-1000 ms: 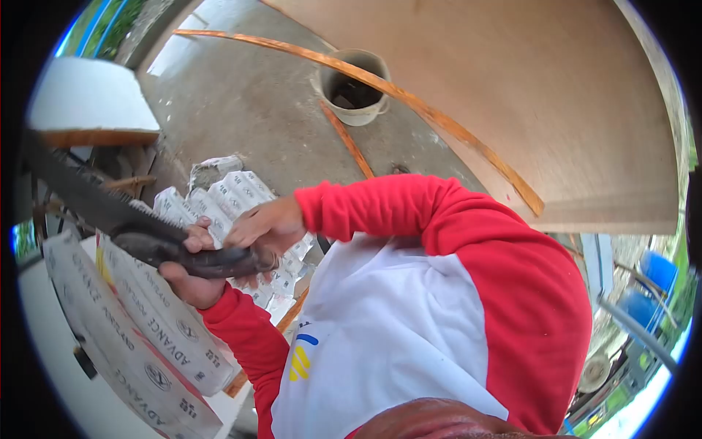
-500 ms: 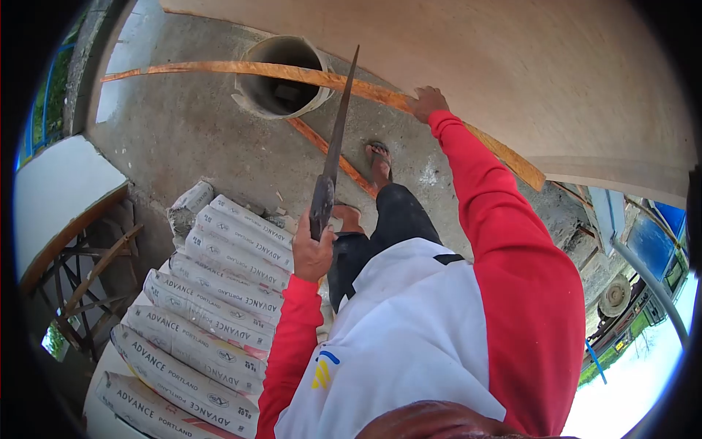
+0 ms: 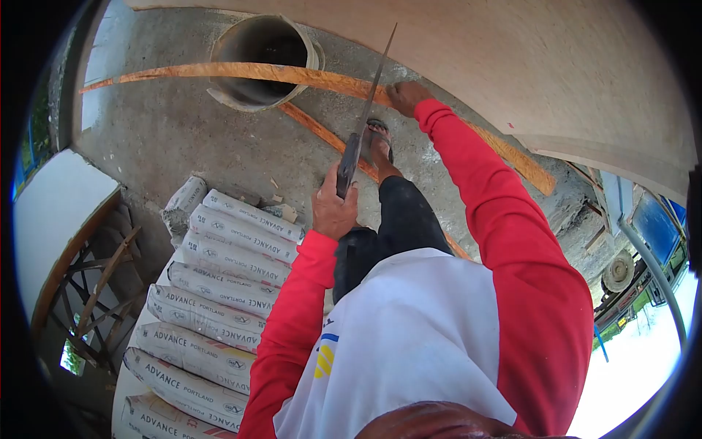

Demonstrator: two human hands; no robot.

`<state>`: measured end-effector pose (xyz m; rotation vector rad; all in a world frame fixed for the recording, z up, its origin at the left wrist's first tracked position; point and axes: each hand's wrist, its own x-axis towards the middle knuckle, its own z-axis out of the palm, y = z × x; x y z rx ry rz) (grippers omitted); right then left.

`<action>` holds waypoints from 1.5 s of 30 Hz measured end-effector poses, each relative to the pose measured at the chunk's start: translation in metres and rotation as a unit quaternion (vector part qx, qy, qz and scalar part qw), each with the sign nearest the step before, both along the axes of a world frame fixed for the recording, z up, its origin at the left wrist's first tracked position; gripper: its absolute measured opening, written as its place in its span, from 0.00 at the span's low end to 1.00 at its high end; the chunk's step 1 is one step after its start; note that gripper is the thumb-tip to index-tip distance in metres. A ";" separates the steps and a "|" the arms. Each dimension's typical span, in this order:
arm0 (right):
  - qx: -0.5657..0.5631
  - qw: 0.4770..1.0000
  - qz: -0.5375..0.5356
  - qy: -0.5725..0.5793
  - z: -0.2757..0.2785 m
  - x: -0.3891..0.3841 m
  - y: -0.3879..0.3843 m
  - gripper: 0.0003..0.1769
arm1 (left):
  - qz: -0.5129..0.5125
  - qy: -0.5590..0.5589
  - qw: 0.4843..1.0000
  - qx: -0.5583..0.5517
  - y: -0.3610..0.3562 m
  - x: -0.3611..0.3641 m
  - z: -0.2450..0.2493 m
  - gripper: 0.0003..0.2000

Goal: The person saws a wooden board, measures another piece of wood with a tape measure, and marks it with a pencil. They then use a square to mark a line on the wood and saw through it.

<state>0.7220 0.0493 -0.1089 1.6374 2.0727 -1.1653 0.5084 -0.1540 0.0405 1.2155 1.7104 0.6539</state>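
Observation:
My left hand (image 3: 335,206) is closed around the dark handle of a handsaw (image 3: 349,164). The saw's long narrow blade points up and away from me, crossing a long wooden strip (image 3: 307,75) in this view. My right hand (image 3: 409,97) grips that strip just right of the blade. To the left, the strip passes over the mouth of a grey bucket (image 3: 219,89); its right end (image 3: 537,178) reaches past my right forearm. A second wooden strip (image 3: 314,128) lies on the concrete floor, partly hidden behind my leg and the saw.
Stacked cement bags (image 3: 212,256) stand at my left. A large plywood sheet (image 3: 570,80) spans the upper right. My sandaled foot (image 3: 380,139) is on the floor beyond the saw handle. Wooden framing (image 3: 102,285) stands at far left, under a white panel (image 3: 62,194).
The saw has moved up and right, its blade now closer to my right hand. My right hand has shifted slightly left and up. The view has shifted a little too.

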 end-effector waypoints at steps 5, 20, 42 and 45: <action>-0.005 1.000 -0.025 -0.008 0.000 -0.010 -0.018 0.31 | 0.005 -0.045 0.997 -0.057 -0.007 -0.009 0.015 0.23; 0.035 0.998 -0.013 -0.050 -0.018 -0.014 -0.020 0.33 | -0.042 0.075 0.996 0.025 -0.030 -0.005 -0.014 0.22; 0.020 0.998 0.058 -0.003 0.012 -0.007 -0.028 0.27 | -0.056 0.125 0.984 -0.118 0.026 0.028 -0.031 0.16; 0.023 0.995 0.081 -0.061 0.005 -0.017 -0.026 0.29 | -0.060 0.132 0.978 -0.148 0.017 0.026 -0.028 0.19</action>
